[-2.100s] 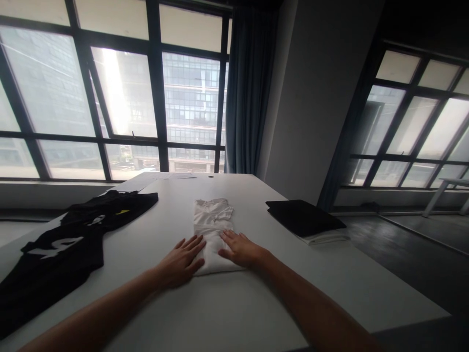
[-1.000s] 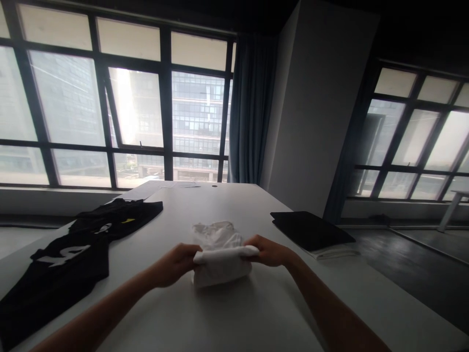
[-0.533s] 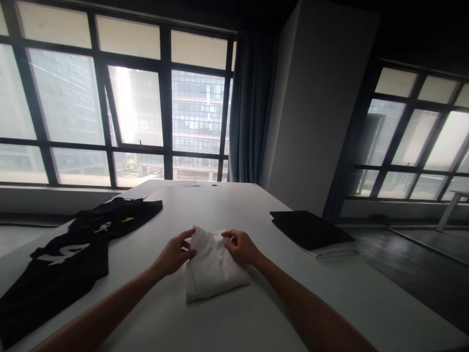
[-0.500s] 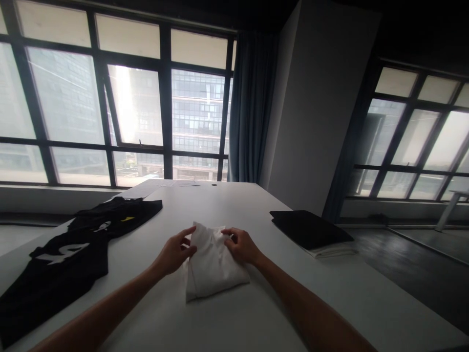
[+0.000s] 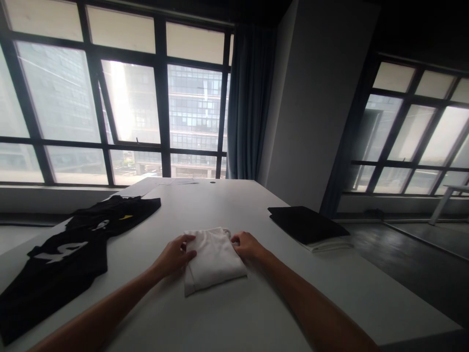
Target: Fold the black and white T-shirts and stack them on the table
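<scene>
A folded white cloth lies on the white table in front of me, its front edge slanting up toward the right. My left hand pinches the cloth's upper left edge between thumb and fingers. At the upper right edge, my right hand has its fingers curled around the border of the cloth. The fabric between both hands shows soft wrinkles near the top.
Black garments with white and yellow prints lie spread along the table's left side. On the right, a folded black cloth rests on a folded white one. Papers lie at the table's far end.
The white cloth's top has flattened and spread wider, with fewer creases. My right hand has moved slightly outward and down to the cloth's right edge. The view has shifted slightly.
</scene>
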`<state>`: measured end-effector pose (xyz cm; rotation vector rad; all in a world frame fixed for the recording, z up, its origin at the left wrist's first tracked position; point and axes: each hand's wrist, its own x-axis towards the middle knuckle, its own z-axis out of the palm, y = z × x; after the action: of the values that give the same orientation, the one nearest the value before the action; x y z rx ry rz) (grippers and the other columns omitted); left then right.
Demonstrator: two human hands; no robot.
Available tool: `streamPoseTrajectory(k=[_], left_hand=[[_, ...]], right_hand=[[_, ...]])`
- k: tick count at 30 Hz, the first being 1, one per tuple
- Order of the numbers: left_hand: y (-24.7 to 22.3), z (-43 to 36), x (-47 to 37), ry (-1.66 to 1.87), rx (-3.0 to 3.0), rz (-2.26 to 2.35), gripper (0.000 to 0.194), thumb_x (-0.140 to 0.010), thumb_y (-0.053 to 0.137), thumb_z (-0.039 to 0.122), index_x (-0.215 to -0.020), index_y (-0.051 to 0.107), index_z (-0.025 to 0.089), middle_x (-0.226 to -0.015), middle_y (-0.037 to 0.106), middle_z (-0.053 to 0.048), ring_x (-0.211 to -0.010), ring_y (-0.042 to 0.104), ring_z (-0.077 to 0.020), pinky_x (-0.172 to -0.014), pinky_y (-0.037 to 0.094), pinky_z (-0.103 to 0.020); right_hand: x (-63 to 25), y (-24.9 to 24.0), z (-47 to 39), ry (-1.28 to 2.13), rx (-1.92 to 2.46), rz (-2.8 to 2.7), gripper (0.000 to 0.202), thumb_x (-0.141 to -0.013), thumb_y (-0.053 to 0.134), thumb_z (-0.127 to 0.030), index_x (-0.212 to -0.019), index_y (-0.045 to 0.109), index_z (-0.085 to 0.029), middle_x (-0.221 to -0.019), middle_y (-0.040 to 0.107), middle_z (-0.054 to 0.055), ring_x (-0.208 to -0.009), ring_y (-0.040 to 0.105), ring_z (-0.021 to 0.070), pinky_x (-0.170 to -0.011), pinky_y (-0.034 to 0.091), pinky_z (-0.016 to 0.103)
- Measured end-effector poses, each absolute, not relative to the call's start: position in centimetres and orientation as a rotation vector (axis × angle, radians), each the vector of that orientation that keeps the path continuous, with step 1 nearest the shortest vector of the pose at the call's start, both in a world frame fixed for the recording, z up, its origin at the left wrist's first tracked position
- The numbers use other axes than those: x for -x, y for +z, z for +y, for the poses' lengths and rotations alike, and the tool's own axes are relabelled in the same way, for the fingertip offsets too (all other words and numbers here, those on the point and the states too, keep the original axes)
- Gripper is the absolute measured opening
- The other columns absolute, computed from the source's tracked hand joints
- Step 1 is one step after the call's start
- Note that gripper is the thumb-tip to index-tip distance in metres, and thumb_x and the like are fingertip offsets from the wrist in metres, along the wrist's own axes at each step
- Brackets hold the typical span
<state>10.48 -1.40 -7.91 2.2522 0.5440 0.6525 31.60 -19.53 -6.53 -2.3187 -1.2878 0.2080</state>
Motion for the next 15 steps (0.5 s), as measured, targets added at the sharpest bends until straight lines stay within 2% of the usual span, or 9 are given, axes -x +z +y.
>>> streamPoseTrajectory(k=[4, 6, 9, 13, 15], left_hand=[[-7.8, -2.1, -10.7, 0.780, -2.125, 0.318, 0.047, -0.075, 0.065, 0.037, -0.117, 0.069, 0.017, -0.107, 0.071, -0.010, -0.093, 0.067, -0.0238, -0.089, 0.055, -0.043], [-7.7, -2.5, -10.9, 0.801, -2.008, 0.187, 0.049, -0.079, 0.064, 0.038, -0.123, 0.066, 0.017, -0.119, 0.068, -0.012, -0.099, 0.067, -0.0241, -0.089, 0.056, -0.043], [-7.4, -3.1, -10.9, 0.794, -1.875, 0.061, 0.051, -0.081, 0.065, 0.038, -0.126, 0.063, 0.016, -0.124, 0.063, -0.013, -0.099, 0.068, -0.0233, -0.085, 0.058, -0.039], [-6.9, -3.4, -10.7, 0.895, -1.821, -0.004, 0.049, -0.083, 0.066, 0.037, -0.127, 0.062, 0.016, -0.126, 0.060, -0.013, -0.099, 0.067, -0.0216, -0.086, 0.057, -0.035], [-6.9, -3.3, -10.7, 0.934, -1.811, -0.009, 0.052, -0.083, 0.066, 0.037, -0.131, 0.060, 0.017, -0.130, 0.058, -0.013, -0.101, 0.067, -0.0217, -0.086, 0.057, -0.034]], right_hand=[[-31.5, -6.9, -18.8, 0.249, 2.104, -1.268, 0.025, -0.073, 0.065, -0.033, -0.086, 0.074, -0.014, -0.086, 0.073, 0.007, -0.080, 0.064, 0.0202, -0.068, 0.043, 0.026], [-31.5, -7.1, -18.5, 0.263, 1.986, -1.262, 0.023, -0.071, 0.064, -0.034, -0.080, 0.071, -0.014, -0.080, 0.071, 0.004, -0.078, 0.062, 0.0186, -0.068, 0.043, 0.026], [-31.4, -7.3, -18.0, 0.287, 1.828, -1.241, 0.018, -0.066, 0.066, -0.033, -0.073, 0.064, -0.016, -0.074, 0.066, 0.001, -0.074, 0.059, 0.0165, -0.067, 0.043, 0.026], [-31.3, -7.7, -17.8, 0.590, 1.570, -1.137, 0.025, -0.065, 0.069, -0.038, -0.076, 0.055, -0.020, -0.062, 0.056, -0.005, -0.059, 0.051, 0.0120, -0.058, 0.043, 0.025], [-31.2, -7.9, -17.7, 0.667, 1.492, -1.104, 0.027, -0.066, 0.069, -0.037, -0.081, 0.056, -0.020, -0.068, 0.061, -0.004, -0.061, 0.055, 0.0130, -0.061, 0.046, 0.026]])
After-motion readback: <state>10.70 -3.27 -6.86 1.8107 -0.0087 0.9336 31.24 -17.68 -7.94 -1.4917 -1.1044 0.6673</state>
